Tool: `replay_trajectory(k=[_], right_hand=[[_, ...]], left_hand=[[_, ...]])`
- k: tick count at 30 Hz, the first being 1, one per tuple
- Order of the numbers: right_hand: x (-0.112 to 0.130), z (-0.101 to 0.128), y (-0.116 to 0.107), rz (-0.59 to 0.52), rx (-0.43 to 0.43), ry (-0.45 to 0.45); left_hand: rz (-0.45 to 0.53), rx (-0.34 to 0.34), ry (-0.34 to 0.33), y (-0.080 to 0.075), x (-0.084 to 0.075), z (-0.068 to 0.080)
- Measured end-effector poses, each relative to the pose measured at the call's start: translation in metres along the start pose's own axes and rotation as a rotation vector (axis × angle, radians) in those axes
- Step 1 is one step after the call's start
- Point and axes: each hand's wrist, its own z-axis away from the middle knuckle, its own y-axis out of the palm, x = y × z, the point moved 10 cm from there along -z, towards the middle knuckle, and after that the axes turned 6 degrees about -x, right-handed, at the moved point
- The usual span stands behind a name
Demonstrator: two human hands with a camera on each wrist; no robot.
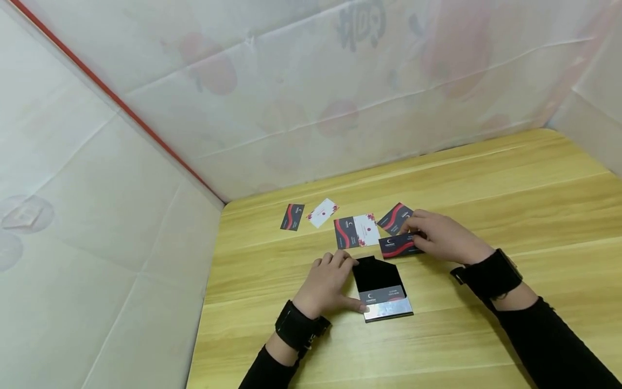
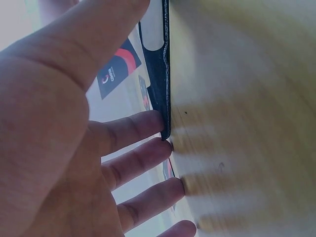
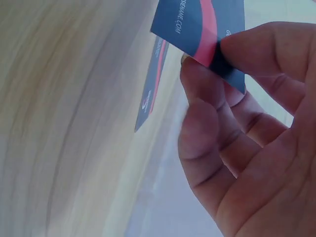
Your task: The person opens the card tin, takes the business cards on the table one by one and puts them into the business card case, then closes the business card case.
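A black card holder (image 1: 380, 277) lies open on the wooden table (image 1: 510, 183), with a dark card (image 1: 383, 298) tucked in its silver lower part. My left hand (image 1: 328, 282) lies flat beside it, and its straight fingers (image 2: 133, 129) and thumb touch the holder's left edge (image 2: 162, 84). My right hand (image 1: 438, 235) pinches a dark card with a red swoosh (image 1: 399, 247) between thumb and fingers (image 3: 197, 94), just above the holder. The right wrist view shows that card (image 3: 197, 24) lifted off the wood, with another card (image 3: 151, 94) lying behind it.
More cards lie scattered behind the holder: a dark one (image 1: 292, 217), a white one (image 1: 323, 212), a dark and white pair (image 1: 357, 231), and a dark one (image 1: 394, 217). White sheeting walls (image 1: 121, 216) enclose the table at the left and back.
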Motion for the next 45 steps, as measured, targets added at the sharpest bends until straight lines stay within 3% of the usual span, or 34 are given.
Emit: replay_trajectory(k=[11, 28, 45], right_hand=[[0.019, -0.001, -0.003, -0.047, -0.022, -0.059], [0.054, 0.002, 0.027, -0.187, 0.075, -0.172], [0.063, 0.004, 0.046, -0.158, 0.150, -0.158]], left_hand=[[-0.005, 0.004, -0.005, 0.000, -0.001, -0.001], [-0.012, -0.008, 0.002, 0.001, -0.002, 0.000], [-0.023, 0.003, -0.002, 0.001, -0.001, -0.001]])
